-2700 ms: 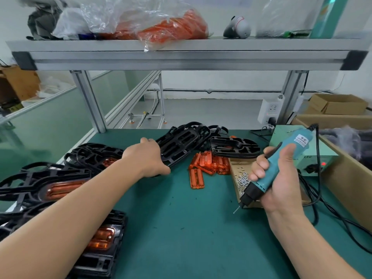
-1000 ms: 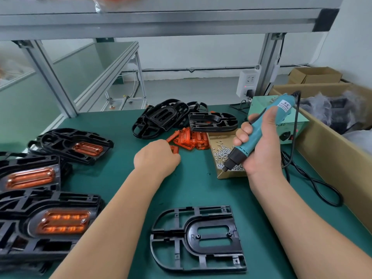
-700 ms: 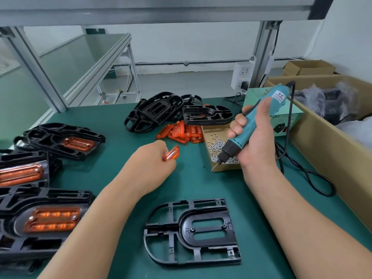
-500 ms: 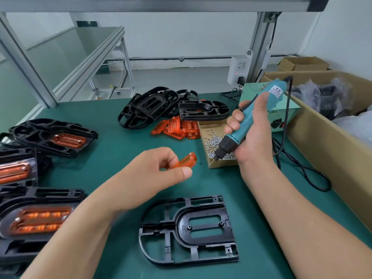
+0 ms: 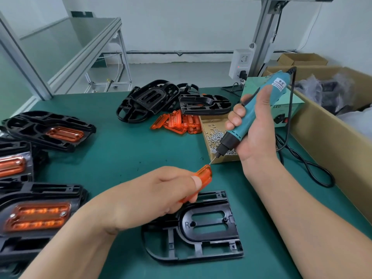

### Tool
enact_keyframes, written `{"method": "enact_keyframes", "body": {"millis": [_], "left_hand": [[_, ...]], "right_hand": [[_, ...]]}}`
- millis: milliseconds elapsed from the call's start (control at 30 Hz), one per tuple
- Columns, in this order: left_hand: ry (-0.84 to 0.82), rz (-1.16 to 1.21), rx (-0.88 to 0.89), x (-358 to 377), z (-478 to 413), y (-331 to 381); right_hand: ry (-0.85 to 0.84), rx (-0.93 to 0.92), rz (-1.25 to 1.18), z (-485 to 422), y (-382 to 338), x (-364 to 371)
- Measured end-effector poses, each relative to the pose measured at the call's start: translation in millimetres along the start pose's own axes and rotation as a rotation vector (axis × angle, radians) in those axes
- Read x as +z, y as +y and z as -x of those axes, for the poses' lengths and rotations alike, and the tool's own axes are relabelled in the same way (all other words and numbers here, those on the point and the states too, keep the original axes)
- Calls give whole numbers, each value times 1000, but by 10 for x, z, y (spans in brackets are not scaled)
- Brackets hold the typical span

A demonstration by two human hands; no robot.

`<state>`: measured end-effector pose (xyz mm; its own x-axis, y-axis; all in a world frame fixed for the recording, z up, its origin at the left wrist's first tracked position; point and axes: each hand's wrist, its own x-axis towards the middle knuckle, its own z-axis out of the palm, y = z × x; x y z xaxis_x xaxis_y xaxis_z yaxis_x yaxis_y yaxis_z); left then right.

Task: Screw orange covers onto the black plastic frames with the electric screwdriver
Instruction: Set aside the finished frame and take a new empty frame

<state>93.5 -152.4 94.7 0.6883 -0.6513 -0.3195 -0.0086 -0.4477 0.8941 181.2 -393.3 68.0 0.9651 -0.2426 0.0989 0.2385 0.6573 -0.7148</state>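
Looking down at a green worktable (image 5: pixel 124 150), we see 2 bare hands busy over it. We find the left hand (image 5: pixel 159 196) with thumb and fingers curled, pinching 1 orange cover (image 5: pixel 204 177) by its lower end, so the cover slants up and to the right above the near black frame (image 5: pixel 201 236). That frame lies flat on the table just under the hand, its long slot facing up. The right hand (image 5: pixel 255 135) is wrapped fully round the teal electric screwdriver (image 5: pixel 232 134), held slanted with its bit pointing down and left. The bit tip sits just beside the cover's upper end, and we cannot tell whether they touch. Behind the tool is a cardboard tray of screws (image 5: pixel 209 127), with loose orange covers (image 5: pixel 179 123) heaped to its left and bare black frames (image 5: pixel 149 101) piled behind those. Along the left edge lie finished frames (image 5: pixel 38 216) with orange covers fitted. At the right stand a pale green control box (image 5: pixel 285 105) and a large carton (image 5: pixel 326 141).
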Motion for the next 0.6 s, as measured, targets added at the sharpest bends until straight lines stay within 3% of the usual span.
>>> {"method": "enact_keyframes", "body": {"millis": [267, 600], "left_hand": [[91, -348, 75, 187, -16, 37], [213, -567, 119, 295, -29, 80]], "right_hand": [[8, 2, 9, 22, 8, 23], [2, -4, 0, 10, -7, 17]]}}
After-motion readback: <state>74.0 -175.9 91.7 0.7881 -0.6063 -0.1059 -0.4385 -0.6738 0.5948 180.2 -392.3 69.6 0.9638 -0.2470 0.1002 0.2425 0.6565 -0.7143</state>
